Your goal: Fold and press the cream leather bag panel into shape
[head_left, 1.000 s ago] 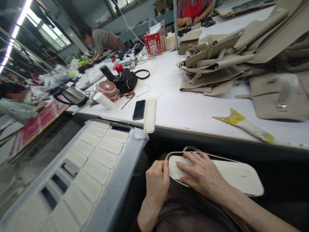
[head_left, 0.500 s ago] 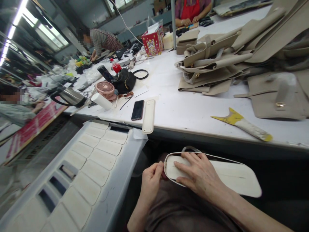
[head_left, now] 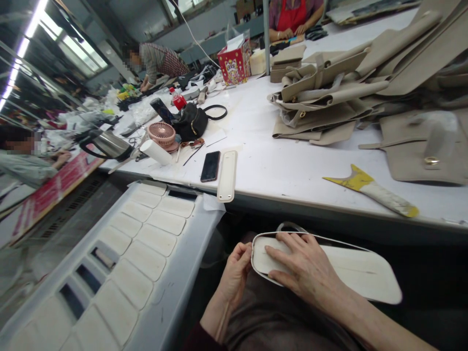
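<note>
A long cream oval panel (head_left: 351, 273) with a thin dark edge lies across my lap, below the table's front edge. My right hand (head_left: 305, 265) rests flat on its left half, fingers stretched out and pressing it down. My left hand (head_left: 236, 275) is at the panel's rounded left end, fingers curled and pinched at the rim (head_left: 253, 253). What the fingertips grip there is too small to make out.
A grey rack (head_left: 175, 287) of several cream panels stands at my left. On the white table (head_left: 278, 165) lie a narrow cream strip (head_left: 227, 175), a black phone (head_left: 211, 165), a yellow-stained scraper (head_left: 369, 187), a pink fan (head_left: 162, 134) and stacked beige bag parts (head_left: 329, 92). Other people work at the far benches.
My left hand slid off the panel's left end, turned and now pinches at its rim. My right hand stayed flat on the panel.
</note>
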`<state>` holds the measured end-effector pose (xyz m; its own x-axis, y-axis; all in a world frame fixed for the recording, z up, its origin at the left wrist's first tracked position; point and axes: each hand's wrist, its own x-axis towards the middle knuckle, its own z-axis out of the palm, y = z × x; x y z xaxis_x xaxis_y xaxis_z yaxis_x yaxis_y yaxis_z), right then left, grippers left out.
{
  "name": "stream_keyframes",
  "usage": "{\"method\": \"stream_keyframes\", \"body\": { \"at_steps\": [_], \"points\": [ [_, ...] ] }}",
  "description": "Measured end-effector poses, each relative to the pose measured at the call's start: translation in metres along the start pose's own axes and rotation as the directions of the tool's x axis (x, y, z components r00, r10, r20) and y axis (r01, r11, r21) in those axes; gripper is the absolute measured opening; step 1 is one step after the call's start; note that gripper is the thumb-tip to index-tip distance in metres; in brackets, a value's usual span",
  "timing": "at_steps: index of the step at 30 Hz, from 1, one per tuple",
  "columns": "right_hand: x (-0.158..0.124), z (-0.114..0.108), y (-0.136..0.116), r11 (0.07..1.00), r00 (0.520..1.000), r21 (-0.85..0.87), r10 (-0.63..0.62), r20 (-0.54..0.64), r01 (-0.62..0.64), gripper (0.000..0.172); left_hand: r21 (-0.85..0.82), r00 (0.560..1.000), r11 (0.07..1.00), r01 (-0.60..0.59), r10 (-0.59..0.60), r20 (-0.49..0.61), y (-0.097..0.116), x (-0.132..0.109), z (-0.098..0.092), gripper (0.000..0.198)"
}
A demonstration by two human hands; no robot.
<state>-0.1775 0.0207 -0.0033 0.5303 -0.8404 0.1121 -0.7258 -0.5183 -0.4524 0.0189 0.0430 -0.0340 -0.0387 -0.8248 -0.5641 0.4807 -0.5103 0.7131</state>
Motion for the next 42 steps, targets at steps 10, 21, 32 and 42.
{"method": "stream_keyframes", "body": {
  "at_steps": [10, 21, 32, 42],
  "points": [
    [0.000, 0.002, -0.001, 1.000, 1.000, -0.008, 0.007, 0.004, -0.007, 0.035, 0.126, 0.999, 0.991, -0.042, 0.042, 0.004, 0.003, -0.002, 0.001, 0.030],
    [0.001, 0.004, 0.001, 1.000, 1.000, -0.010, 0.006, -0.018, -0.007, 0.035, 0.334, 1.000, 0.943, -0.007, 0.016, -0.022, 0.022, -0.006, 0.008, 0.036],
    [-0.001, 0.006, 0.002, 1.000, 0.999, -0.019, -0.017, -0.033, 0.016, 0.036, 0.556, 0.988, 0.819, -0.144, 0.151, 0.035, 0.025, -0.006, 0.012, 0.030],
    [0.003, 0.010, 0.004, 1.000, 0.990, -0.030, -0.009, -0.138, 0.005, 0.038, 0.641, 0.980, 0.742, -0.198, 0.166, 0.110, 0.025, 0.001, 0.019, 0.041]
  ]
}}
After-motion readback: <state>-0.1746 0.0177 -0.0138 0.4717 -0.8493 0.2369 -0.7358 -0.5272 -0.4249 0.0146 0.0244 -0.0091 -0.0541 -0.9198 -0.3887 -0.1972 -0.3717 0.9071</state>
